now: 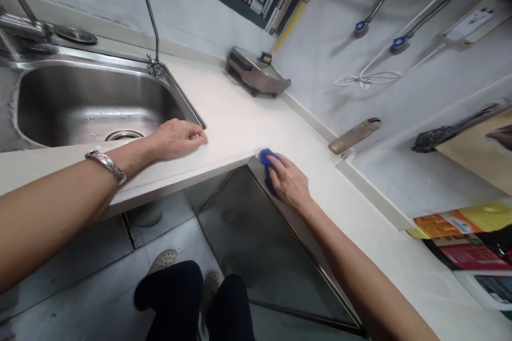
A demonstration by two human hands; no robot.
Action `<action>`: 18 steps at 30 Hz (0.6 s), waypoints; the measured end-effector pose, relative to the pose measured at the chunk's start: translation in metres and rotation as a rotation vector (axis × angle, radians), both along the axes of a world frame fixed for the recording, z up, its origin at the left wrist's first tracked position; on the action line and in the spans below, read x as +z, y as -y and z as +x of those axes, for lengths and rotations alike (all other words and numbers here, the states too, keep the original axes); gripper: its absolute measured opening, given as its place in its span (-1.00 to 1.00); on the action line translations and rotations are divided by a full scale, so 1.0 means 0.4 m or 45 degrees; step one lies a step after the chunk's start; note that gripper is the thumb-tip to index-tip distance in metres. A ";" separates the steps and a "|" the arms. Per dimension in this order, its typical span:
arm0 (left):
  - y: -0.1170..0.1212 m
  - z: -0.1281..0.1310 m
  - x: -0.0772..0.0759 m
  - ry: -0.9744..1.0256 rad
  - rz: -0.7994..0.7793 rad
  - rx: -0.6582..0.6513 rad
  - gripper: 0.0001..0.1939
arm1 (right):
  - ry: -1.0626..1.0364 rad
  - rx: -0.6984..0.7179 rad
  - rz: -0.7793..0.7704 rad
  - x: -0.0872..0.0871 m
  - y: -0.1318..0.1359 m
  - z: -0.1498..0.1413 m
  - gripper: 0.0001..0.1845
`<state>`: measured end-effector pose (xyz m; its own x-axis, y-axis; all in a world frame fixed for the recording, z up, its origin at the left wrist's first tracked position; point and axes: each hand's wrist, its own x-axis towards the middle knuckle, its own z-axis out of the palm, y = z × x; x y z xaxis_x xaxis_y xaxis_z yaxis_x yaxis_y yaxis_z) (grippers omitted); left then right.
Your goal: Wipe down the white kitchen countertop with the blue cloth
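Observation:
A blue cloth [269, 182] is gripped in my right hand [288, 178], pressed against the inner corner edge of the white countertop [240, 117]. Part of the cloth hangs over the front edge there. My left hand [178, 138] rests on the counter beside the sink's right corner, its fingers curled in; whether anything is inside them is hidden. A silver bracelet [106, 166] circles the left wrist. To the left of that hand lies the stainless steel sink [100, 82], with water drops on its bottom.
A thin curved faucet [148, 5] rises behind the sink. In the back corner stands a brown electric pan [258, 70] with a lid. A gold bottle [354, 136] and several packages, one yellow and orange [460, 221], line the right side. Dark cabinet doors [276, 245] are below the counter.

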<state>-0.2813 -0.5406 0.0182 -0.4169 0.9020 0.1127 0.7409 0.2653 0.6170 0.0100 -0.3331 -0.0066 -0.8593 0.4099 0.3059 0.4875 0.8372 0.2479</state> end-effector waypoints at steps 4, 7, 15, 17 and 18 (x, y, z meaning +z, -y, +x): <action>0.007 0.000 0.002 0.039 0.027 -0.048 -0.58 | -0.049 -0.118 -0.082 -0.017 -0.065 0.137 -0.44; 0.006 -0.002 0.003 0.042 0.006 -0.023 -0.59 | 0.044 -0.201 -0.053 -0.028 -0.086 0.303 -0.40; -0.006 -0.024 -0.017 -0.037 -0.032 0.017 -0.61 | 0.068 -0.478 -0.125 -0.069 -0.044 0.851 -0.35; -0.011 -0.024 -0.018 -0.087 -0.079 0.068 -0.62 | 0.046 -0.680 -0.146 -0.081 -0.056 0.951 -0.32; -0.013 -0.022 -0.016 -0.113 -0.110 0.091 -0.62 | 0.059 -0.806 -0.153 -0.084 -0.069 0.982 -0.30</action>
<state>-0.2903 -0.5353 0.0117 -0.4724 0.8781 0.0753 0.7686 0.3686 0.5229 0.4026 -0.3055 -0.0401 -0.4509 0.8711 0.1943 0.8873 0.4141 0.2029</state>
